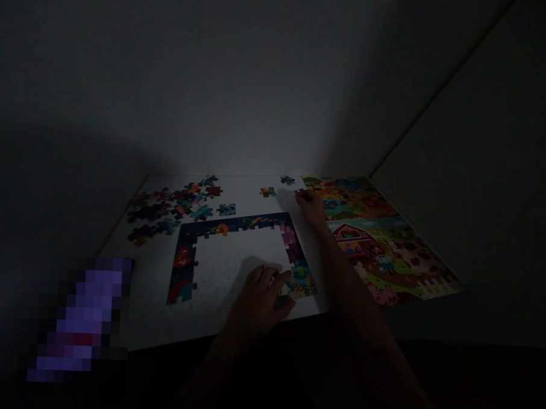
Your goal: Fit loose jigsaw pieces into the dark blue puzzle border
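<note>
A partly assembled jigsaw puzzle lies on the white table, its dark border joined along the left, top and right sides around a bare middle. My left hand rests at the lower right of this frame, fingers spread and the index fingertip by the green and orange corner pieces. Whatever lies under its palm is hidden. Farther off, my right hand pinches a small puzzle piece at the table's far side, mostly covered by the fingers. Loose pieces lie close by: a blue one and a yellow-teal one.
A pile of loose puzzle pieces spreads over the far left. On the right are two finished-looking pictures, an animal scene and a farm scene. A pixelated purple object is at the left edge. Walls stand behind and to the right.
</note>
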Motion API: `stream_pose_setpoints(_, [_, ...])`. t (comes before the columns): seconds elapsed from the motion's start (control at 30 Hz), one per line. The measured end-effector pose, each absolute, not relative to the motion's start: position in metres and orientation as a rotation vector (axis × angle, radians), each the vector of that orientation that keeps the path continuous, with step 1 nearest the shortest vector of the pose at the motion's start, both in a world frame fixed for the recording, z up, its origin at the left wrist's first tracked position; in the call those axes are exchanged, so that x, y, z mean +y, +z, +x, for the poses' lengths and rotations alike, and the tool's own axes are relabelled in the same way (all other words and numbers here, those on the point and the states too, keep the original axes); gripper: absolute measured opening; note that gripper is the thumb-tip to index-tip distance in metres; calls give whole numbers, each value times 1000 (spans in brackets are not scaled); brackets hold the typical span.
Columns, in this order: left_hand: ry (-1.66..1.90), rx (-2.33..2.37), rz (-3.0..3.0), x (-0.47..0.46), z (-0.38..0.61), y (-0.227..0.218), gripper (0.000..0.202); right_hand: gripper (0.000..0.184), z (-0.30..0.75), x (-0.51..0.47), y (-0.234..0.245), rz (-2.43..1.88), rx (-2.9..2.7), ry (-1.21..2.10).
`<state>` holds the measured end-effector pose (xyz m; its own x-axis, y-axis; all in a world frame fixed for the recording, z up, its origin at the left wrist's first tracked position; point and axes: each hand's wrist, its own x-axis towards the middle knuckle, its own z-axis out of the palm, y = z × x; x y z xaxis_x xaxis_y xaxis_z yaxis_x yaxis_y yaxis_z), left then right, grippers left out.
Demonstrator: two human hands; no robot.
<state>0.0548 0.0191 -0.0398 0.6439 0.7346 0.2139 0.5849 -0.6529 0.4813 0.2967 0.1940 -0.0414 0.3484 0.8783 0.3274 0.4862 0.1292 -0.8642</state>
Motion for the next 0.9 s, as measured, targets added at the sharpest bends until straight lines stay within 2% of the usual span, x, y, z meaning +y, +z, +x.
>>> stream_pose_setpoints(0.3, [569,998,2445,20,46,-41,55,25,322,191,-40,-1703,-1200,338])
stream_pose_setpoints(0.4, [617,1027,2493,27,29,-41,50,29,327,190,-40,-1758,-1203,341])
stream_pose_setpoints(0.6, [684,1443,2563,62,-37,-40,39,36,334,191,-42,-1873,-1147,341])
stream_pose_setpoints(0.77, [676,1659,2510,86,-85,-46,48,37,334,189,-41,-1931,-1130,294])
stream_pose_setpoints(0.9, [714,1662,2483,90,-101,-50,50,36,332,188,-40,-1925,-1169,300])
